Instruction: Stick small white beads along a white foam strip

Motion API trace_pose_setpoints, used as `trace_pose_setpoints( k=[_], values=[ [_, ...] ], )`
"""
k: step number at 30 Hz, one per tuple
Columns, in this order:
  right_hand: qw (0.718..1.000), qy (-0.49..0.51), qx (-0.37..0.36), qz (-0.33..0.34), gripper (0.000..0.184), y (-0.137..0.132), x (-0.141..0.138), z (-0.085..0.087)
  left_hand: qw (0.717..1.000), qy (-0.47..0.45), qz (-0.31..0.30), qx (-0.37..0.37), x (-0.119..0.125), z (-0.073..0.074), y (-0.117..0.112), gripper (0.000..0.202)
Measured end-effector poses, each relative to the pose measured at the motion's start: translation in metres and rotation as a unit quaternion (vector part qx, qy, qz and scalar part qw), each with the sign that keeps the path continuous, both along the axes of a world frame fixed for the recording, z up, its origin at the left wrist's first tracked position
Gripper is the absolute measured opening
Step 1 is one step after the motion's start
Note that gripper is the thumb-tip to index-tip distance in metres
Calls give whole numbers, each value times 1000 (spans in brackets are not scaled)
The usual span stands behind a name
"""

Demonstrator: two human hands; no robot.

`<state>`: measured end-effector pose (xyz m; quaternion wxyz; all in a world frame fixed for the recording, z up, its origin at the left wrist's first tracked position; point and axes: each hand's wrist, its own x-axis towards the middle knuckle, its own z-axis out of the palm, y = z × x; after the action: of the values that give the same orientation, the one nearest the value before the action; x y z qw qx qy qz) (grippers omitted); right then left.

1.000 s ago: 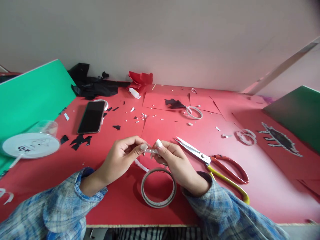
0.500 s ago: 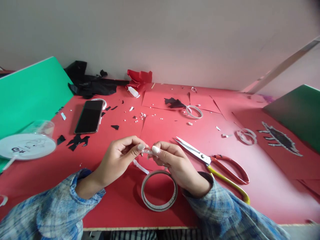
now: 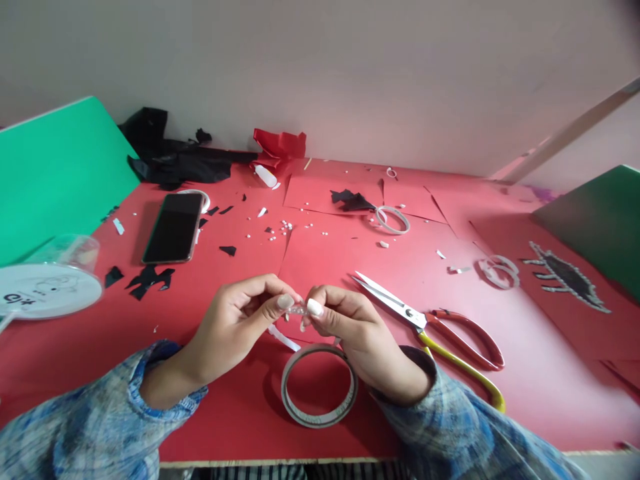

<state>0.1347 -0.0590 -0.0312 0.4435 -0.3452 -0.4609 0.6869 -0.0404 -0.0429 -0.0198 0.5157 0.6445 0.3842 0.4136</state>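
Note:
My left hand (image 3: pixel 237 330) and my right hand (image 3: pixel 357 333) meet over the red table, thumbs and fingertips pinched. Between them they hold a small strip with clear, bead-like bumps (image 3: pixel 297 309); its exact kind is too small to make out. Just below lies a roll of tape (image 3: pixel 289 400), flat on the table and close to my right wrist. A whitish strip (image 3: pixel 284 337) rests under the fingers. To the right of my right hand are scissors (image 3: pixel 410 315) with one red and one yellow handle, blades pointing away to the left.
A phone (image 3: pixel 173 228) lies at left, near a round white fan (image 3: pixel 50 290) and a clear cup (image 3: pixel 75 252). Black scraps (image 3: pixel 150 280) and small white beads (image 3: pixel 286 225) are scattered about. At right are rings of tape (image 3: pixel 500 272) and a black beaded-edge shape (image 3: pixel 567 273). Green boards (image 3: pixel 55 173) stand at the sides.
Both hands keep their pinch on the small clear strip, with the fingertips shifting slightly. The whole view has moved a little.

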Motion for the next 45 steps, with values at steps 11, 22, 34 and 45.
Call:
trace_pose_setpoints(
  k=[11,22,34,45],
  values=[
    [998,52,-19,12,32,0,-5,-6,999,-16,10,-30,-1,-3,0,12],
    [999,15,-30,3,19,0,0,-2,1000,-9,18,-17,-2,1,-1,12],
    [999,-47,8,-18,23,-2,-3,4,1000,3,23,-1,1,1,-2,9],
    [1000,-11,6,-6,30,5,0,-4,984,92,49,142,-5,-2,-2,5]
  ],
)
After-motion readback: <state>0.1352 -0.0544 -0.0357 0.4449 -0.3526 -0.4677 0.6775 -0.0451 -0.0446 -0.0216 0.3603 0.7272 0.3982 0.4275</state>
